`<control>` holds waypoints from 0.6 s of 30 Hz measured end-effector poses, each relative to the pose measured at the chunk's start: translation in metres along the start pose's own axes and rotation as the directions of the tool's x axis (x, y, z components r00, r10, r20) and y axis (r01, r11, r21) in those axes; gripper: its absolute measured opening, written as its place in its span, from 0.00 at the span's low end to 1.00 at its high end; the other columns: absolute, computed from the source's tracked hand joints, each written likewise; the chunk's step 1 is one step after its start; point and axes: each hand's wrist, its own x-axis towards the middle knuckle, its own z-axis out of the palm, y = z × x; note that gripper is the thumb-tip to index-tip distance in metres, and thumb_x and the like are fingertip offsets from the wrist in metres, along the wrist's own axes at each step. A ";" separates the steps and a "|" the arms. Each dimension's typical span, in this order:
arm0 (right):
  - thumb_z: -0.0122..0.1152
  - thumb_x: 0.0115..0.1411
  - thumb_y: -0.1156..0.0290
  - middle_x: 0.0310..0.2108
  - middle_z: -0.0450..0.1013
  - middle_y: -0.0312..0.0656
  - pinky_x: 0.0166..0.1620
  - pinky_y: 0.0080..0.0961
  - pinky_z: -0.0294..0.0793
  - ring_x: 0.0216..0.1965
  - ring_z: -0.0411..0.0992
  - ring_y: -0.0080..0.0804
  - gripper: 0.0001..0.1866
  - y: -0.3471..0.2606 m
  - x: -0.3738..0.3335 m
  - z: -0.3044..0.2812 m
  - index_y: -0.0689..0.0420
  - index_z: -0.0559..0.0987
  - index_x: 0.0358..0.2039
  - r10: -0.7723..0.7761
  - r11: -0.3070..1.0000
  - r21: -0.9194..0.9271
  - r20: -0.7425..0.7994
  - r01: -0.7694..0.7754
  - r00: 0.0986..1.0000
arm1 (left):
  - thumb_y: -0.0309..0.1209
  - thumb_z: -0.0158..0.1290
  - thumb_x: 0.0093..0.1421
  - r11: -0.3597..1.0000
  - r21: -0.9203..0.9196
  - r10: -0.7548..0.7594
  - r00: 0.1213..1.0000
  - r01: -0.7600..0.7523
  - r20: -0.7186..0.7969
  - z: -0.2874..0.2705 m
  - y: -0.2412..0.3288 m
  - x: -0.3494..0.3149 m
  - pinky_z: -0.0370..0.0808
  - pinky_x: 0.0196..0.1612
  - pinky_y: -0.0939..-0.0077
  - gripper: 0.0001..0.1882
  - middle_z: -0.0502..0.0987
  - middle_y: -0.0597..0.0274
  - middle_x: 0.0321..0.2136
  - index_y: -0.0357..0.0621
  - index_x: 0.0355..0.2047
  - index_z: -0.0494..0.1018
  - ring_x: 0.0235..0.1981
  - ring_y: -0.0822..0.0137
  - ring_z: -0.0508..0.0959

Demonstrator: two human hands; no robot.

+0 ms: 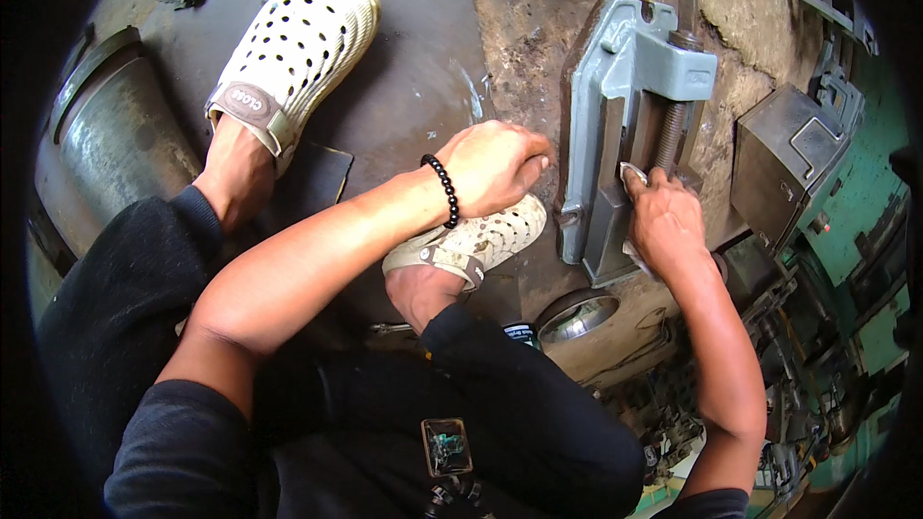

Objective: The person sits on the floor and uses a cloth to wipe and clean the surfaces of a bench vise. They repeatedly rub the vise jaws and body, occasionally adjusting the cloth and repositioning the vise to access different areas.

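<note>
A grey-blue machine vise (598, 86) lies on the floor in front of me, its threaded screw (670, 135) showing along the right part. My right hand (665, 221) presses down on the vise's near end, closed on a whitish rag (632, 171) that peeks out beside the fingers. My left hand (495, 168), with a black bead bracelet at the wrist, hovers left of the vise above one of my clogs. Its fingers are loosely curled, and nothing shows in them.
White clogs (306, 34) are on my feet at the left and middle. A round metal bowl-like part (577, 315) sits near the vise's close end. At the right stand a metal box (784, 159) and cluttered machine parts. A curved metal piece (125, 125) is far left.
</note>
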 end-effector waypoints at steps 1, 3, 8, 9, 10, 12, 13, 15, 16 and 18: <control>0.54 0.53 0.76 0.39 0.73 0.48 0.44 0.37 0.75 0.41 0.75 0.45 0.25 0.002 0.000 0.001 0.53 0.75 0.55 -0.039 0.999 0.008 -0.088 0.040 0.995 | 0.29 0.48 0.61 1.000 0.006 -0.005 1.000 0.005 0.001 0.001 -0.001 0.000 0.74 0.45 0.54 0.11 0.78 0.44 0.35 0.37 0.39 0.76 0.40 0.44 0.77; 0.54 0.54 0.76 0.39 0.71 0.47 0.45 0.36 0.74 0.42 0.73 0.43 0.27 0.005 0.004 0.003 0.52 0.74 0.56 -0.087 0.996 -0.022 -0.138 0.085 0.987 | 0.29 0.48 0.61 1.000 0.009 -0.010 1.000 0.010 0.009 0.002 -0.003 -0.001 0.74 0.45 0.55 0.11 0.79 0.44 0.35 0.37 0.39 0.76 0.40 0.44 0.77; 0.53 0.56 0.74 0.37 0.70 0.43 0.43 0.35 0.74 0.40 0.73 0.39 0.23 0.008 0.021 0.005 0.51 0.75 0.55 -0.092 0.978 -0.196 -0.124 0.067 0.988 | 0.30 0.48 0.62 1.000 0.008 -0.011 1.000 0.011 -0.004 0.002 -0.002 0.000 0.74 0.45 0.55 0.11 0.79 0.45 0.35 0.37 0.40 0.76 0.41 0.44 0.78; 0.53 0.57 0.74 0.37 0.70 0.43 0.42 0.35 0.74 0.40 0.73 0.39 0.23 0.007 0.022 0.005 0.51 0.75 0.55 -0.089 0.976 -0.211 -0.131 0.060 0.987 | 0.30 0.48 0.62 1.000 0.015 -0.024 1.000 0.024 0.006 0.002 -0.001 0.000 0.74 0.45 0.55 0.11 0.79 0.45 0.35 0.37 0.40 0.76 0.41 0.45 0.78; 0.52 0.57 0.73 0.37 0.70 0.42 0.42 0.35 0.74 0.40 0.73 0.38 0.23 0.005 0.024 0.005 0.52 0.75 0.55 -0.088 0.974 -0.218 -0.132 0.058 0.987 | 0.30 0.48 0.62 0.999 0.018 -0.030 1.000 0.029 0.007 0.002 -0.001 0.001 0.74 0.45 0.55 0.11 0.79 0.45 0.35 0.37 0.39 0.76 0.41 0.45 0.78; 0.52 0.58 0.72 0.36 0.70 0.42 0.41 0.34 0.74 0.39 0.73 0.38 0.22 0.003 0.026 0.004 0.52 0.75 0.54 -0.083 0.968 -0.247 -0.142 0.045 0.986 | 0.30 0.48 0.62 0.999 0.024 -0.033 0.999 0.033 0.006 0.002 -0.001 0.002 0.75 0.45 0.56 0.11 0.79 0.45 0.35 0.38 0.39 0.76 0.41 0.45 0.78; 0.51 0.58 0.72 0.36 0.70 0.42 0.41 0.34 0.74 0.39 0.73 0.38 0.22 0.002 0.027 0.003 0.52 0.75 0.54 -0.085 0.967 -0.251 -0.162 0.042 0.983 | 0.30 0.48 0.61 0.999 0.026 -0.032 0.999 0.032 0.002 0.002 0.000 0.002 0.75 0.45 0.55 0.11 0.79 0.45 0.36 0.38 0.39 0.76 0.40 0.45 0.78; 0.50 0.59 0.71 0.35 0.70 0.43 0.40 0.34 0.74 0.38 0.73 0.37 0.21 0.000 0.030 0.002 0.53 0.75 0.54 -0.078 0.959 -0.282 -0.134 0.037 0.988 | 0.30 0.48 0.61 0.999 0.018 -0.031 1.000 0.031 -0.003 0.002 0.000 0.002 0.75 0.45 0.56 0.11 0.79 0.45 0.36 0.38 0.39 0.76 0.40 0.45 0.78; 0.50 0.60 0.71 0.35 0.70 0.43 0.40 0.33 0.74 0.38 0.73 0.37 0.21 -0.001 0.031 0.001 0.54 0.75 0.54 -0.069 0.955 -0.294 -0.117 0.032 0.991 | 0.30 0.48 0.61 1.000 0.009 -0.030 1.000 0.030 -0.005 0.002 0.000 0.001 0.75 0.45 0.56 0.11 0.79 0.45 0.35 0.38 0.39 0.76 0.40 0.45 0.78; 0.50 0.60 0.71 0.35 0.70 0.43 0.40 0.33 0.73 0.38 0.73 0.37 0.20 -0.002 0.031 -0.001 0.54 0.75 0.54 -0.061 0.950 -0.310 -0.092 0.029 0.994 | 0.30 0.48 0.61 1.000 0.000 -0.022 1.000 0.022 -0.007 0.002 -0.001 0.001 0.75 0.45 0.56 0.11 0.79 0.45 0.35 0.38 0.39 0.76 0.40 0.45 0.78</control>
